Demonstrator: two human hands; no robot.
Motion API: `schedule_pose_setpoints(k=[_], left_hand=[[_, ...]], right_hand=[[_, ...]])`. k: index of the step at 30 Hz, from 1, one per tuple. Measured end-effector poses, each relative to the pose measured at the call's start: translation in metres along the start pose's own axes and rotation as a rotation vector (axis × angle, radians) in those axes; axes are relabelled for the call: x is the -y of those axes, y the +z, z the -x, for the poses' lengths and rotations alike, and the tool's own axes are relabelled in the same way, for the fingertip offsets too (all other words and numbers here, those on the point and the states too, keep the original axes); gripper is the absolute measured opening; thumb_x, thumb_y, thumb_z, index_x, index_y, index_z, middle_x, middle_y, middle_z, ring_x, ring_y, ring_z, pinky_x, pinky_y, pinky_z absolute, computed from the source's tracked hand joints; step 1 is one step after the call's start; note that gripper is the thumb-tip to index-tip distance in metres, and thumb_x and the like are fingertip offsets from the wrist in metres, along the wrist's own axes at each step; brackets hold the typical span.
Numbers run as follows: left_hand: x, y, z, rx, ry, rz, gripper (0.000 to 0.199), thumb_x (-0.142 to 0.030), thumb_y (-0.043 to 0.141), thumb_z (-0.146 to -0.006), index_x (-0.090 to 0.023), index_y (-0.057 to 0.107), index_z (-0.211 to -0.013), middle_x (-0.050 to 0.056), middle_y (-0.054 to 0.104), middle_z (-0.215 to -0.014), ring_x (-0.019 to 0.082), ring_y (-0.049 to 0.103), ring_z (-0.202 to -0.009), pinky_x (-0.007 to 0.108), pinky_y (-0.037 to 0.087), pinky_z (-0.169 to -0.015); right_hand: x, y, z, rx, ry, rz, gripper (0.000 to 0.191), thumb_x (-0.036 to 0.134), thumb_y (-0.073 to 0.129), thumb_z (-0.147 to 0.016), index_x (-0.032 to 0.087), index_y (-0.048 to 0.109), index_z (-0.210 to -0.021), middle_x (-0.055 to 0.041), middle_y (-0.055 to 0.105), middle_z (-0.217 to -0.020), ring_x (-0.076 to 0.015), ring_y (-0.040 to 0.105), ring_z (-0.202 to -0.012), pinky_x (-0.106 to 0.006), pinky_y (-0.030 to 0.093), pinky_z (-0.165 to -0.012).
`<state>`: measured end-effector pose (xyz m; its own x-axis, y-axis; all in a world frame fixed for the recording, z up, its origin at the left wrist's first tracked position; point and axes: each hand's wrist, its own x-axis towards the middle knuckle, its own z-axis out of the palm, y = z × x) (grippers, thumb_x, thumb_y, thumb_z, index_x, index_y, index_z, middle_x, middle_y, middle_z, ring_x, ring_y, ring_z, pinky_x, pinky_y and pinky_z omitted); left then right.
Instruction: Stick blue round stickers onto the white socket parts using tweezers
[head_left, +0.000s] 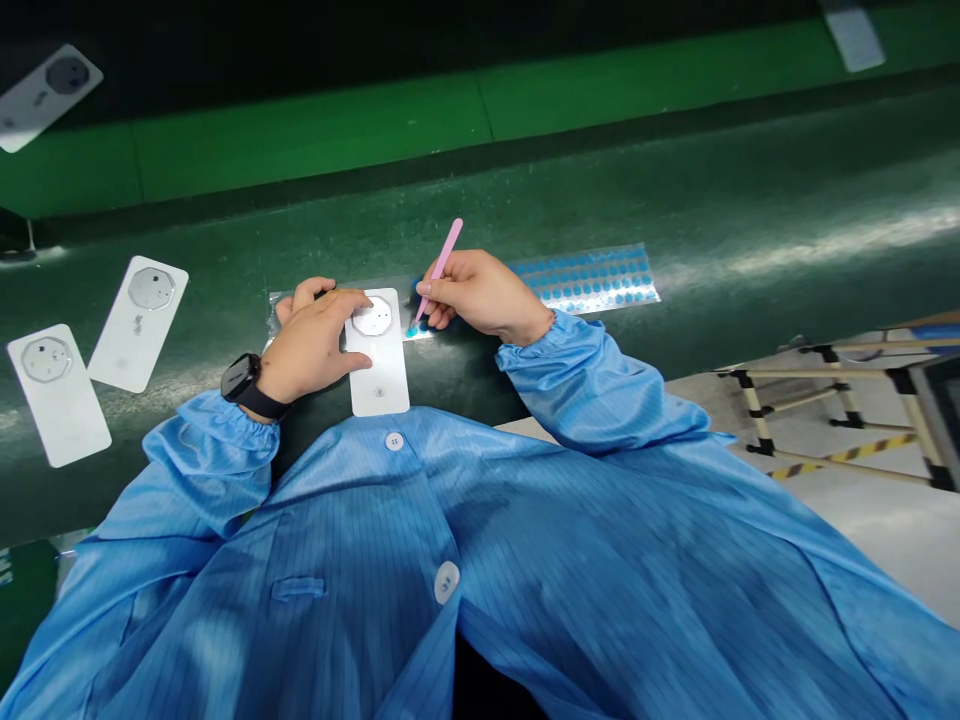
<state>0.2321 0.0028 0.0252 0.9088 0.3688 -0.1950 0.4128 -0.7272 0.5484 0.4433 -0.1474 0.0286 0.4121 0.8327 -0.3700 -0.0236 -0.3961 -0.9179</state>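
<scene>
- The white panel (386, 390) lies flat on the green surface (720, 190), its right half clear of the left fingers (341, 303); a round plate is at its far end, by the index fingertip.
- The left fingers are spread, thumb and index apart and resting on the panel's face; whether any curl beneath its edge cannot be told.
- Right of them, the right fingers (450, 290) are pinched closed around pink tweezers (452, 237), whose blunt end slants up and away.
- Just below the right fingertips, the tweezers' tip is at a blue dot (411, 332), beside the panel's right edge; contact cannot be made out.
- A sheet of blue dots (592, 278) runs beneath the right hand and shows again to the right of those fingers.
- Well left of the left fingers, two more white panels (139, 325) (60, 395) lie near each other, corner to edge.
- Far beyond the fingers, past the surface, a brighter green strip (300, 140) shows, with another panel (49, 98) at far left.
</scene>
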Motion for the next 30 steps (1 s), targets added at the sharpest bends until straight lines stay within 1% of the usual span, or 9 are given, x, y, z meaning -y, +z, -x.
schedule_pose_setpoints(k=[3, 5, 6, 10, 13, 21, 26, 30], left_hand=[[0.0, 0.001, 0.0, -0.003, 0.025, -0.001, 0.066, -0.034, 0.097, -0.07, -0.029, 0.071, -0.13, 0.012, 0.073, -0.152, 0.051, 0.042, -0.155, 0.067, 0.037, -0.119], [0.0, 0.002, 0.001, -0.003, 0.039, -0.012, 0.064, -0.036, 0.097, -0.07, -0.028, 0.072, -0.128, 0.012, 0.073, -0.152, 0.051, 0.042, -0.155, 0.068, 0.036, -0.119], [-0.001, 0.002, 0.001, -0.006, 0.041, -0.02, 0.063, -0.037, 0.097, -0.07, -0.028, 0.073, -0.127, 0.012, 0.073, -0.152, 0.051, 0.041, -0.155, 0.068, 0.036, -0.119], [-0.002, 0.002, 0.002, 0.004, 0.035, -0.047, 0.059, -0.036, 0.097, -0.072, -0.026, 0.075, -0.126, 0.013, 0.073, -0.154, 0.051, 0.041, -0.155, 0.069, 0.035, -0.12], [-0.002, 0.003, 0.003, 0.008, 0.065, -0.04, 0.057, -0.036, 0.097, -0.074, -0.026, 0.076, -0.125, 0.013, 0.072, -0.154, 0.051, 0.042, -0.155, 0.07, 0.035, -0.121], [-0.003, 0.003, 0.006, -0.002, 0.081, -0.033, 0.05, -0.033, 0.096, -0.075, -0.029, 0.076, -0.121, 0.01, 0.071, -0.156, 0.05, 0.045, -0.156, 0.07, 0.034, -0.12], [-0.004, 0.003, 0.006, -0.001, 0.074, -0.033, 0.049, -0.032, 0.096, -0.075, -0.028, 0.076, -0.12, 0.011, 0.071, -0.156, 0.051, 0.044, -0.156, 0.069, 0.034, -0.119], [-0.005, 0.003, 0.006, -0.002, 0.072, -0.036, 0.048, -0.031, 0.095, -0.075, -0.028, 0.076, -0.119, 0.012, 0.071, -0.156, 0.051, 0.044, -0.155, 0.07, 0.033, -0.119]], right_hand=[[0.004, 0.0, 0.001, -0.001, -0.024, -0.031, 0.029, 0.016, 0.076, -0.102, 0.019, 0.064, -0.076, 0.0006, 0.069, -0.059, -0.0118, 0.065, -0.049, -0.02, 0.055, -0.049], [0.009, 0.004, -0.001, -0.013, -0.069, -0.015, 0.024, 0.024, 0.078, -0.103, 0.02, 0.065, -0.083, 0.0016, 0.069, -0.061, -0.0128, 0.067, -0.053, -0.021, 0.056, -0.05], [0.012, 0.008, -0.003, -0.021, -0.089, 0.004, 0.023, 0.025, 0.079, -0.103, 0.02, 0.065, -0.085, 0.0017, 0.069, -0.063, -0.013, 0.068, -0.054, -0.021, 0.056, -0.05], [0.018, 0.024, -0.014, -0.045, -0.099, 0.102, 0.026, 0.016, 0.075, -0.103, 0.02, 0.061, -0.081, -0.0001, 0.071, -0.067, -0.0108, 0.066, -0.052, -0.019, 0.052, -0.047], [0.016, 0.029, -0.02, -0.044, -0.094, 0.138, 0.029, 0.013, 0.072, -0.104, 0.02, 0.06, -0.079, -0.0003, 0.071, -0.067, -0.01, 0.064, -0.051, -0.019, 0.051, -0.046], [0.011, 0.025, -0.022, -0.019, -0.084, 0.137, 0.024, 0.02, 0.079, -0.101, 0.02, 0.062, -0.084, -0.0008, 0.069, -0.069, -0.0135, 0.068, -0.056, -0.023, 0.055, -0.051], [0.009, 0.025, -0.024, -0.014, -0.101, 0.148, 0.024, 0.024, 0.077, -0.102, 0.021, 0.062, -0.083, -0.0008, 0.069, -0.067, -0.015, 0.068, -0.056, -0.024, 0.056, -0.049], [0.009, 0.025, -0.024, -0.022, -0.101, 0.173, 0.024, 0.024, 0.078, -0.102, 0.021, 0.063, -0.083, -0.002, 0.07, -0.069, -0.0161, 0.07, -0.057, -0.026, 0.058, -0.05]])
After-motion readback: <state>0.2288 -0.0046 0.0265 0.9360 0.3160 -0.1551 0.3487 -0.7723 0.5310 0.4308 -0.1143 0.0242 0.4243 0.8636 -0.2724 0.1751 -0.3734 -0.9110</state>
